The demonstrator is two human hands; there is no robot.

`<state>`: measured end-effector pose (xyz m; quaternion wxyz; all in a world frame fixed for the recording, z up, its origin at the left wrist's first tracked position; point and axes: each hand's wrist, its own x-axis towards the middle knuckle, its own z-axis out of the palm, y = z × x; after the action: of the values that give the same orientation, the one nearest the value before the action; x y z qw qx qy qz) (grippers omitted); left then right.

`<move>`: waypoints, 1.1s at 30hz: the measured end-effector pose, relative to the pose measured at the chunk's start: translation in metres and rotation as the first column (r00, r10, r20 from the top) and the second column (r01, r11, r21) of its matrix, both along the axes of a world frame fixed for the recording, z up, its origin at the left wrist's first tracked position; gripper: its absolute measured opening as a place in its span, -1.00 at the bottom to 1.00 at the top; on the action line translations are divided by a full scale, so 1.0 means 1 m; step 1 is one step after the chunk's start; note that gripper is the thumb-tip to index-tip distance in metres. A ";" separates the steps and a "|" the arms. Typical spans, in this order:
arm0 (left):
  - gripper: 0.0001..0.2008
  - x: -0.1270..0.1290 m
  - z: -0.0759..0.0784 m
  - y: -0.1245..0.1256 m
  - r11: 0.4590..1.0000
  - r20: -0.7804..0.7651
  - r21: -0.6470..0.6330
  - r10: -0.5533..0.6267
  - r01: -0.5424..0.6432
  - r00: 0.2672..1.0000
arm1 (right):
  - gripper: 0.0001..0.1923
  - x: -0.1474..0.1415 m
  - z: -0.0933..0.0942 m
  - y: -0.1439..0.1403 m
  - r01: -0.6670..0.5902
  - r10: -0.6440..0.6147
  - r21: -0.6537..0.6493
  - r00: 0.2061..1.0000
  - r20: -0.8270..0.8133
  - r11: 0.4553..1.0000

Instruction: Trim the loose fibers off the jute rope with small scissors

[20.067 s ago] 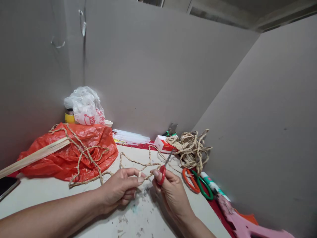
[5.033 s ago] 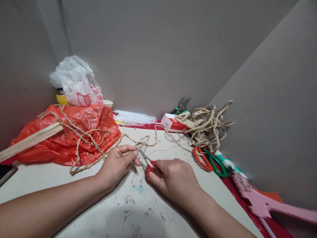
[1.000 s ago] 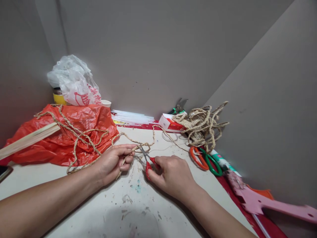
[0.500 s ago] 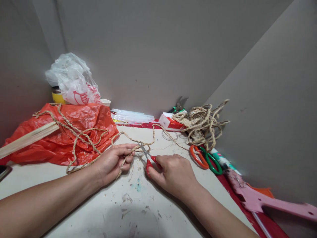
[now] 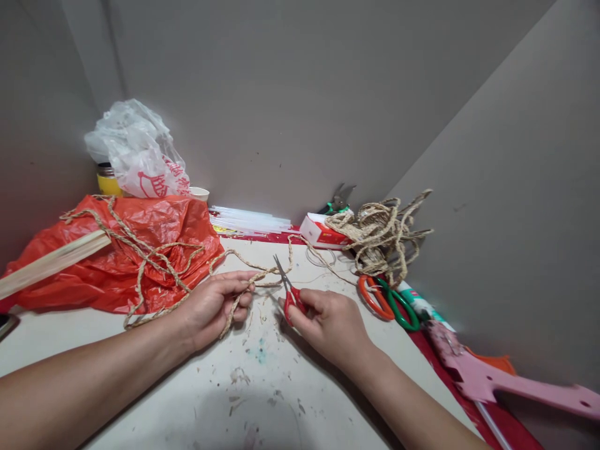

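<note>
My left hand (image 5: 220, 307) pinches a braided straw rope (image 5: 231, 317) between thumb and fingers, and a short end hangs below the palm. From the pinch, the rope runs on to the right and loops back over the table. In my right hand (image 5: 330, 322) is a pair of small scissors (image 5: 293, 299) with red handles. Their blades look nearly closed and point up and away, close to the rope; whether they touch it I cannot tell. Fine fibre scraps lie on the white tabletop (image 5: 187, 387) below the hands.
A red plastic bag (image 5: 178, 219) with rope and wooden strips (image 5: 51, 265) lies left. Behind are a clear bag (image 5: 135, 144), glue sticks (image 5: 250, 220) and pruners (image 5: 340, 199). At right are a rope bundle (image 5: 384, 231), orange-and-green-handled scissors (image 5: 403, 310) and a pink glue gun (image 5: 487, 375).
The scissors have swung upright and moved slightly right, their blades coming off the rope near my left fingers and closing together. My left hand has stayed in place with the rope.
</note>
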<state>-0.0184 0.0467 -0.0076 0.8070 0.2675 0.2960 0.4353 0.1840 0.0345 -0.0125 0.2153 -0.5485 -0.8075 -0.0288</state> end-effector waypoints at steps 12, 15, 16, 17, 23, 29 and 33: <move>-0.75 0.002 0.003 -0.002 0.999 -0.047 -0.032 -0.014 0.013 0.999 | -0.61 -0.004 -0.001 0.001 -0.113 -0.092 -0.301 0.801 -0.592 0.947; -0.73 0.006 0.005 -0.007 0.998 -0.138 0.011 -0.057 0.059 0.989 | -0.60 -0.012 0.001 -0.001 -0.346 -0.279 -0.479 0.491 -0.825 0.807; -0.72 0.007 0.005 -0.009 0.996 -0.183 0.038 -0.070 0.079 0.981 | -0.62 -0.014 0.002 -0.002 -0.415 -0.328 -0.489 0.401 -0.855 0.767; -0.71 0.009 0.005 -0.011 0.993 -0.228 0.064 -0.080 0.097 0.970 | -0.63 -0.016 0.002 -0.003 -0.465 -0.365 -0.483 0.323 -0.873 0.742; -0.70 0.017 0.007 -0.024 0.976 -0.395 0.162 -0.069 0.143 0.916 | -0.67 -0.015 0.012 -0.004 -0.409 -0.387 -0.420 0.165 -0.907 0.810; -0.78 0.022 0.018 -0.042 0.963 -0.312 0.039 -0.240 0.265 0.919 | -0.66 -0.012 0.017 -0.004 -0.278 -0.265 -0.312 0.194 -0.945 0.909; -0.78 0.022 0.018 -0.046 0.943 -0.263 -0.019 -0.325 0.332 0.908 | -0.69 -0.011 0.014 -0.002 -0.342 -0.274 -0.317 0.169 -0.947 0.885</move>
<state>0.0036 0.0010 0.0104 0.8186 0.3794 0.3454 0.2581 0.1734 0.0323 0.0018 0.5462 -0.4493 -0.4675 0.5304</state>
